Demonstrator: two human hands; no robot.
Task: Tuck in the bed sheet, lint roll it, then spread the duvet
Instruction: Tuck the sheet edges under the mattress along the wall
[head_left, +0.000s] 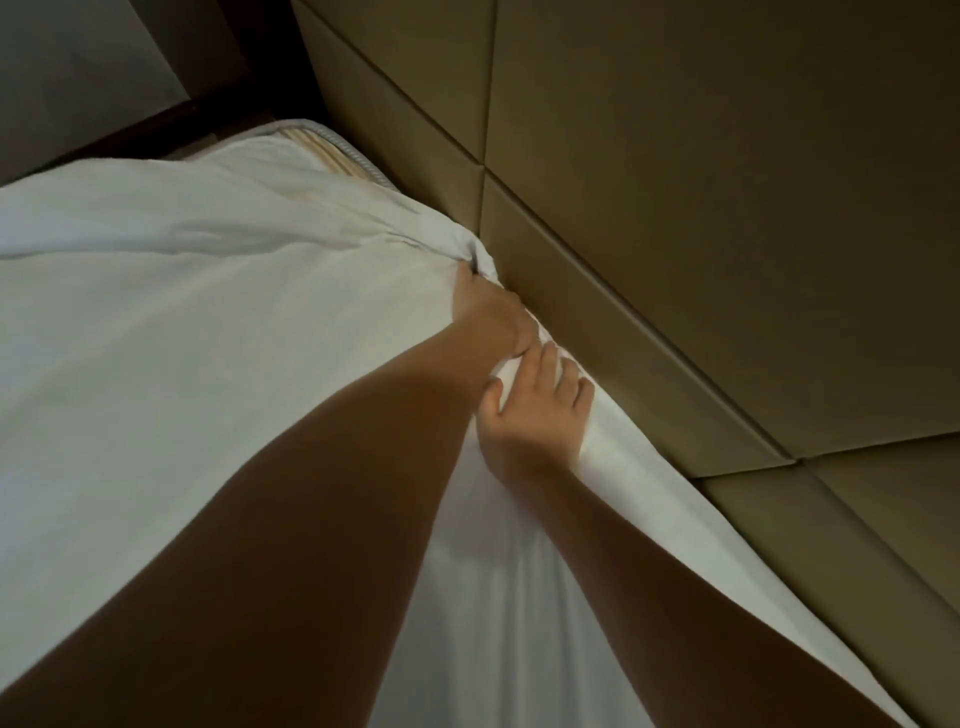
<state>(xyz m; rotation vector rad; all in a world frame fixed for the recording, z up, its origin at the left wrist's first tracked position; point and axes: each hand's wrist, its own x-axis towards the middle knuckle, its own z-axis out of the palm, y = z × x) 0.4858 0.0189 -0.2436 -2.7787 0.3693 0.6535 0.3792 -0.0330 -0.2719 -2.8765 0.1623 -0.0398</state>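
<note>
Head view: white fabric bed sheet covers most of the bed; the striped mattress corner at the far end lies bare. My left hand grips a bunched fold at the edge. My right hand presses it with spread fingers just beside, along the tan padded headboard. Risk: a hard pull here could drag more sheet off that corner.

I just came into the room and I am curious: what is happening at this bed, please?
A person is tucking in the white bed sheet along the edge that meets the padded wall panels. The left hand grips a bunch of the sheet at that edge. Beside it, the right hand presses the fabric down with spread fingers. Further along, the striped mattress corner is uncovered, so the tucking is not yet done.
</note>
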